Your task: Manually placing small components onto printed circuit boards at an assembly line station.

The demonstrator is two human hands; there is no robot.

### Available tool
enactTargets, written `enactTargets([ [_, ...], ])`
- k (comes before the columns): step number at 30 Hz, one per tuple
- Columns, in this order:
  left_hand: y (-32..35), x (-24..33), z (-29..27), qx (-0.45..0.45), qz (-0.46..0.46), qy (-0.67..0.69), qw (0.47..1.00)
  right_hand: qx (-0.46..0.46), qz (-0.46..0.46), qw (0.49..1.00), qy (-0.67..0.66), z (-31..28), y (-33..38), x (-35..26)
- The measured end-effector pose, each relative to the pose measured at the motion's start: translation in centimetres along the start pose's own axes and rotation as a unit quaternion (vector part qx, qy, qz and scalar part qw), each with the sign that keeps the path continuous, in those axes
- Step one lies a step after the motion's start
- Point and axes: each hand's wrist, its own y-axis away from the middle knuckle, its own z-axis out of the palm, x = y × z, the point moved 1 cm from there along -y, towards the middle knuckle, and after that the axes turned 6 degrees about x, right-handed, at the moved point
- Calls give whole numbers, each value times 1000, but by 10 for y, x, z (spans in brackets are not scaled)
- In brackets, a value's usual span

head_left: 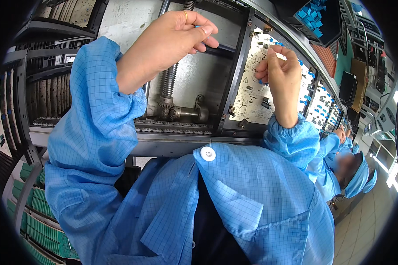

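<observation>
My left hand is raised over the metal frame of the line, its thumb and fingers curled together. Whatever those fingers may hold is hidden or too small to name. My right hand hovers above a white circuit board, thumb and fingertips drawn together in a pinch. I cannot make out what is between them. Black cylindrical parts and several small blue parts stand on this board, which lies in a dark carrier frame. My right hand covers part of it.
Below my left hand are a threaded metal shaft and a chain. A black bin of blue components stands at the upper right. Another populated board lies farther right, near a co-worker in blue. Green boards fill racks at lower left.
</observation>
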Motion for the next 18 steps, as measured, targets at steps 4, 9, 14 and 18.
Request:
enactTargets([
  [4,-1,0,0,5,-10,-5,1000,19,-64,997,38,1,5,8],
  [9,-6,-1,2,-5,-7,-8,1000,35,-379,805,455,3,6,0],
  [14,-4,5,0,-13,-24,46,999,-72,-360,817,444,-22,-4,-13],
  [18,-1,5,0,-19,-52,13,998,-269,-104,952,100,-98,-41,-5],
])
